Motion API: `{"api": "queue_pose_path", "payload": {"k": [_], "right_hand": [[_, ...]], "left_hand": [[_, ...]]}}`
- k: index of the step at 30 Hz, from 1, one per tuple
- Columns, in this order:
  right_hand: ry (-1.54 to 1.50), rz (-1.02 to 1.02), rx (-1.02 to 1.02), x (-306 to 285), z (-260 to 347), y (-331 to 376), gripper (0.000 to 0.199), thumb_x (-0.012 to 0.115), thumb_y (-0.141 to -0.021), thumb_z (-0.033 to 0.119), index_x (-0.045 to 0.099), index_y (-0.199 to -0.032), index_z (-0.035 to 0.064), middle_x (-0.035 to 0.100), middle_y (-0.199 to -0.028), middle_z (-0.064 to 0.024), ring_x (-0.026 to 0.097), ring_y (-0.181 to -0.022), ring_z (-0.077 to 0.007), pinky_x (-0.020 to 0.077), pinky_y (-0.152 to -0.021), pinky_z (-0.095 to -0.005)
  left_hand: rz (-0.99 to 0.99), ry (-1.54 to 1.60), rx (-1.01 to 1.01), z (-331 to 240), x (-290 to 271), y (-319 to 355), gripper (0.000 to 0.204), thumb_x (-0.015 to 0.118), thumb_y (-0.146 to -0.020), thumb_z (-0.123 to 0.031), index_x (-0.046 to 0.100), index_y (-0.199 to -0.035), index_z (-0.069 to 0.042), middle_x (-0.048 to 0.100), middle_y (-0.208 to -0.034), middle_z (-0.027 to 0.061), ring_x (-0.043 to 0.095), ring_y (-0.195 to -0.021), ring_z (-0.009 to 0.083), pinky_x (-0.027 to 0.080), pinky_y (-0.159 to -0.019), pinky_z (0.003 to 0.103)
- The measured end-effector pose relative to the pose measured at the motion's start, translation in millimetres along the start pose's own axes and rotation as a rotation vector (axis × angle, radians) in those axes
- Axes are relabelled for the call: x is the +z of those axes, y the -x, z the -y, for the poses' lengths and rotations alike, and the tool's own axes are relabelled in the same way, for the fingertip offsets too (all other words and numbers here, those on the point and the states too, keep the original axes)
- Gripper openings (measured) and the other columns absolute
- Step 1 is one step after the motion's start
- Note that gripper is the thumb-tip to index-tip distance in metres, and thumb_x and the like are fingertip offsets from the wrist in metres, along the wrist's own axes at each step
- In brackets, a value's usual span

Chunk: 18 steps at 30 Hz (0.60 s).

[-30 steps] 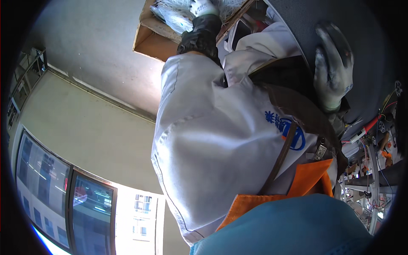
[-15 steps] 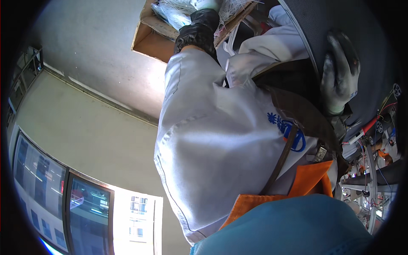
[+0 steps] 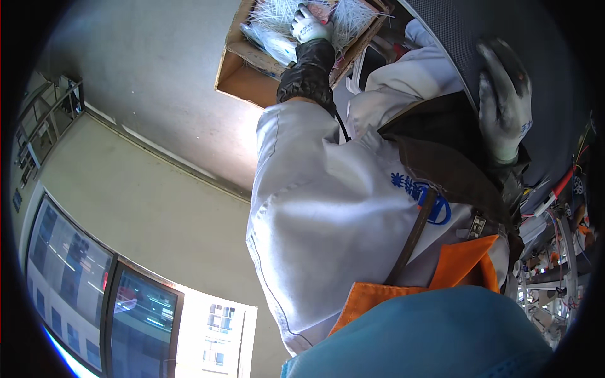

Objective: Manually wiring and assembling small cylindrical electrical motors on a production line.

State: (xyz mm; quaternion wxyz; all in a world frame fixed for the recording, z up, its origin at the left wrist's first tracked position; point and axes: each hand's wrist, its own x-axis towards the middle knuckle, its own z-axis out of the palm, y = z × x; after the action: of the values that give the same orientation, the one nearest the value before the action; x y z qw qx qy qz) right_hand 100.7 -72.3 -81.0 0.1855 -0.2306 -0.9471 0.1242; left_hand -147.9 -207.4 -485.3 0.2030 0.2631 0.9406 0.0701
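My left hand (image 3: 310, 26), in a white glove, reaches into a cardboard box (image 3: 242, 79) at the top of the view. Its fingers curl down among thin white plastic strips (image 3: 356, 22) that look like cable ties; what they grip, if anything, is hidden. Beside the hand lies a clear plastic bag (image 3: 271, 45), and a pinkish patch shows near its fingertips. My right hand (image 3: 506, 110), gloved in white with dark grey fingers, rests with its fingers stretched out along a large dark mesh-textured panel (image 3: 450, 38).
Wires and a red-handled tool (image 3: 554, 189) show at the right, near metal frames (image 3: 561, 252). A pale wall (image 3: 145, 176) and windows (image 3: 142, 321) are at the left. My apron (image 3: 450, 164) hangs beside the panel.
The view has shifted, so the box sits lower and further right. My left hand now shows more fully among the strips. My right hand stays on the panel.
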Motion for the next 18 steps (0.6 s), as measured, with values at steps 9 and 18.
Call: {"api": "queue_pose_path", "payload": {"k": [9, 18], "right_hand": [[0.001, 0.045, 0.044, -3, 4, 0, 0.036, 0.062, -0.093, -0.001, 0.069, -0.128, 0.0025, 0.066, -0.132, -0.0170, 0.061, -0.126, -0.0351, 0.0460, -0.106, -0.0430], [-0.054, 0.023, -0.028, 3, 2, -4, 0.036, 0.063, -0.093, -0.002, 0.069, -0.128, 0.0025, 0.069, -0.130, -0.0148, 0.062, -0.124, -0.0348, 0.0464, -0.106, -0.0430]], "left_hand": [[0.069, 0.032, -0.014, 9, 9, -4, 0.115, 0.088, -0.067, -0.046, 0.028, -0.157, -0.008, 0.045, -0.151, 0.0182, 0.048, -0.134, 0.0376, 0.039, -0.114, 0.048], [0.063, 0.057, 0.027, 39, 20, -9, 0.101, 0.085, -0.075, -0.042, 0.032, -0.155, -0.011, 0.050, -0.141, 0.0204, 0.052, -0.127, 0.0409, 0.047, -0.105, 0.052]]}}
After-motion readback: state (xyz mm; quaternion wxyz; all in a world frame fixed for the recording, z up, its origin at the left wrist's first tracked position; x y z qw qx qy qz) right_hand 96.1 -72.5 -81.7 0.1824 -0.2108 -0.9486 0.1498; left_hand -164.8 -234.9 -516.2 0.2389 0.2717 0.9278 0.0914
